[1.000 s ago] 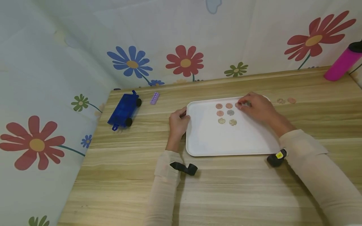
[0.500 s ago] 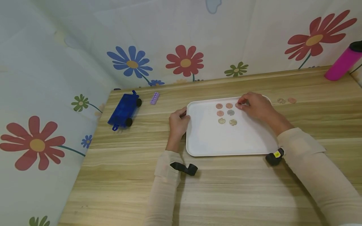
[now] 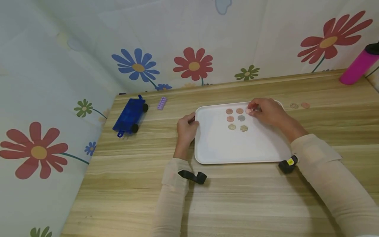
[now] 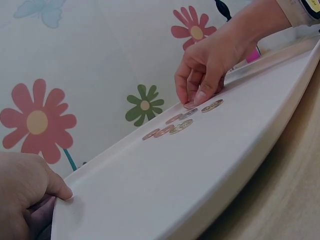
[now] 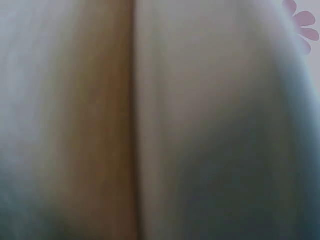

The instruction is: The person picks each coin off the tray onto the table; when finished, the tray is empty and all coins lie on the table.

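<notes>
A white tray [image 3: 219, 148] lies on the wooden table, and several copper, silver and gold-coloured coins sit in short rows towards its back. My left hand [image 3: 187, 130] grips the tray's left edge, the thumb over the rim, as the left wrist view also shows. At the back of the tray my right hand [image 3: 267, 112] pinches a copper coin [image 3: 249, 111] at the right end of the back row. Beside it lie another copper coin [image 3: 239, 111] and a silver coin [image 3: 241, 118]. The right wrist view is blurred and shows no coin.
Two more coins, one gold-coloured [image 3: 294, 106] and one copper [image 3: 305, 105], lie on the table right of the tray. To the left are a blue toy cart [image 3: 130, 115] and a purple toy brick [image 3: 162, 103]. A pink bottle [image 3: 355, 67] stands at the back right.
My right fingers have shifted very slightly at the tray's back, and more of the copper coin's face shows beneath them. The left hand and tray have stayed put.
</notes>
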Demonstrator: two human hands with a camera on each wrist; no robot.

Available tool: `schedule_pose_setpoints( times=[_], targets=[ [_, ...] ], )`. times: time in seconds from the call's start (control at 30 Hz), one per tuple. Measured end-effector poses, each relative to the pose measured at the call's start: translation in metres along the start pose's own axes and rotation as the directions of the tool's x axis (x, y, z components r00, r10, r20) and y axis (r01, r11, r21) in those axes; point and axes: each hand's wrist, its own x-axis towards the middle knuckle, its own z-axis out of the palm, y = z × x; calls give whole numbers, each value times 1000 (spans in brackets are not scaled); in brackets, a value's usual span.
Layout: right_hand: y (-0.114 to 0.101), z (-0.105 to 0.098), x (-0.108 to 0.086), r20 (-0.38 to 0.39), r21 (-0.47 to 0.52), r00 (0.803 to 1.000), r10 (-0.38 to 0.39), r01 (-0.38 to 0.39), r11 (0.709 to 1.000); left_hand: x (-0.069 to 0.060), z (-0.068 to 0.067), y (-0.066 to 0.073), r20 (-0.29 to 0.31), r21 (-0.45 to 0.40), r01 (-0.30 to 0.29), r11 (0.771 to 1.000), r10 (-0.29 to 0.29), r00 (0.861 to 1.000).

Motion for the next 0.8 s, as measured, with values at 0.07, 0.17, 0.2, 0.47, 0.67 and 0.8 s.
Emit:
schedule_pose_setpoints(
  times=[0.07, 0.17, 0.2, 0.47, 0.67, 0.8],
  targets=[
    [0, 0, 0, -7, -3, 1000, -13, 13, 1000, 0, 0, 0, -2, -8, 2, 1000, -2, 1000],
    [1, 0, 0, -9, -7, 1000, -24, 24, 1000, 0, 0, 0, -4, -14, 7, 1000, -7, 1000],
    [1, 0, 0, -9, -11, 1000, -29, 29, 1000, 0, 0, 0, -4, -15, 8, 1000, -8, 1000],
    [5, 0, 0, -15, -32, 996, -87, 86, 996, -1, -2, 0, -4, 2, 7, 1000, -7, 1000],
    [7, 1, -3, -29, -2, 995, -93, 93, 996, 0, -1, 1, -2, 8, 6, 1000, -6, 1000],
    [10, 2, -7, -46, 64, 996, -70, 73, 995, 0, -1, 1, -1, -2, 9, 1000, -9, 1000]
  ],
)
